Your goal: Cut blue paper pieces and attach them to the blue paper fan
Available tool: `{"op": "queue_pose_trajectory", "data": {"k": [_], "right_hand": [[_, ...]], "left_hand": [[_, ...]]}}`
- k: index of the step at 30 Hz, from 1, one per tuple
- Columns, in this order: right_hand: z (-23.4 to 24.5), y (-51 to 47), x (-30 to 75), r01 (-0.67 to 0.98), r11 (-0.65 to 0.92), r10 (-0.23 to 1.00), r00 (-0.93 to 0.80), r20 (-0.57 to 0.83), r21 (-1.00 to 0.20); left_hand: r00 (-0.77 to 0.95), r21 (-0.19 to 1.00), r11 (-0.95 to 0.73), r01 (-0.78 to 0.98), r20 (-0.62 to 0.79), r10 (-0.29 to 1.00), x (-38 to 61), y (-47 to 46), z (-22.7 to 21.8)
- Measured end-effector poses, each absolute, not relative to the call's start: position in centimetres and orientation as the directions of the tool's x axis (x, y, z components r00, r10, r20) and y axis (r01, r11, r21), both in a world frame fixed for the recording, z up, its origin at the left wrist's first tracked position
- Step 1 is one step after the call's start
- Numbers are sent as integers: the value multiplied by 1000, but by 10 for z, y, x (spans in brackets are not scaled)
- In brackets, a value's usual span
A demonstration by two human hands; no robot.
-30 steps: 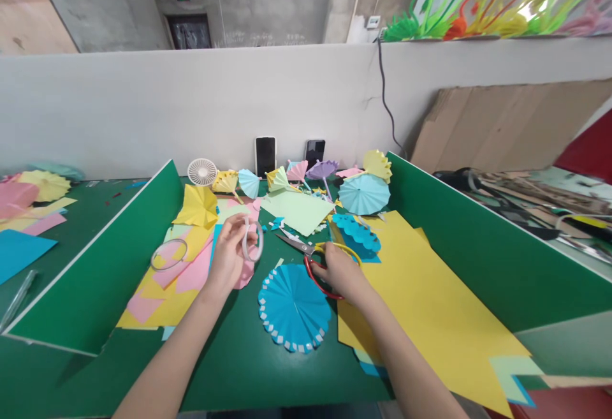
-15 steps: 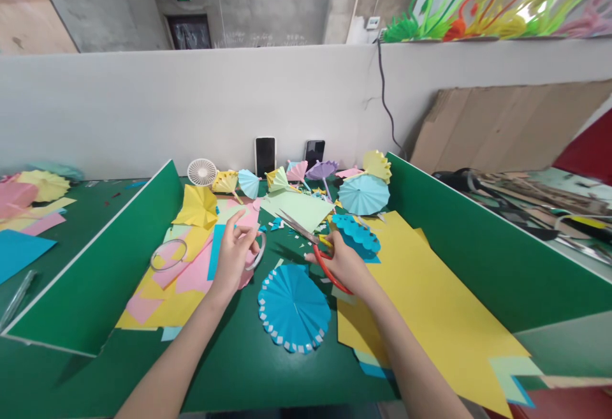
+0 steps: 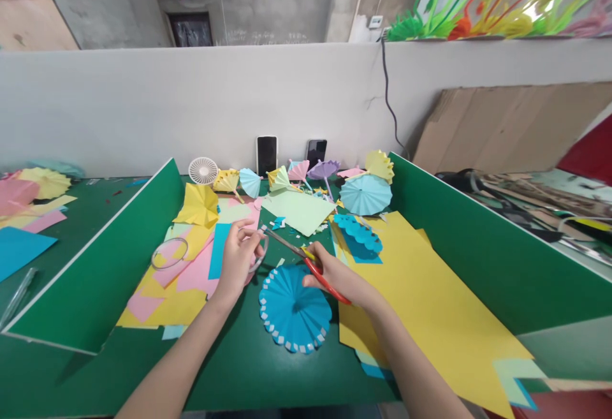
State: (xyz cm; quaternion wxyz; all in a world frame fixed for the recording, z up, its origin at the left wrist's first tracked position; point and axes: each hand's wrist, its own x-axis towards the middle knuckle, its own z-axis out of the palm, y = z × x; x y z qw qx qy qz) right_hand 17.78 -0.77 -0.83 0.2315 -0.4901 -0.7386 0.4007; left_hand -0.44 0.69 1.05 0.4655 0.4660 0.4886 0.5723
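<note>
Left grip (image 3: 238,258) holds tape (image 3: 261,261), right grip (image 3: 337,272) holds scissors (image 3: 303,252); between and nearer, blue disc (image 3: 292,310): white tabs (image 3: 302,348) round left and near rim, right rim apparently pending.

Pleated disc (image 3: 295,307): matt blue paper, sharply creased
Scissors (image 3: 302,251), at the disc's far side: shiny metal blades, smooth plastic-looking handles
Tabletop (image 3: 229,368), under the disc: smooth, faintly glossy
Yellow sheet (image 3: 421,304), right of the disc: flat matt paper

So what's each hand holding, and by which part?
The right fingers hold scissors by the handles; the left fingers hold a tape roll by its ring, exact grip partly hidden.
</note>
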Motion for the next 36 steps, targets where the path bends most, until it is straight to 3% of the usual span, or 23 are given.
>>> {"op": "queue_pose_trajectory", "data": {"k": [16, 36], "right_hand": [[-13, -6, 175, 507, 178, 919, -391, -41, -843], [-13, -5, 175, 513, 183, 931, -363, -19, -839]], "left_hand": [[28, 998, -60, -26, 60, 998, 3, 6, 3], [35, 995, -60, 76, 58, 998, 2, 4, 4]]}}
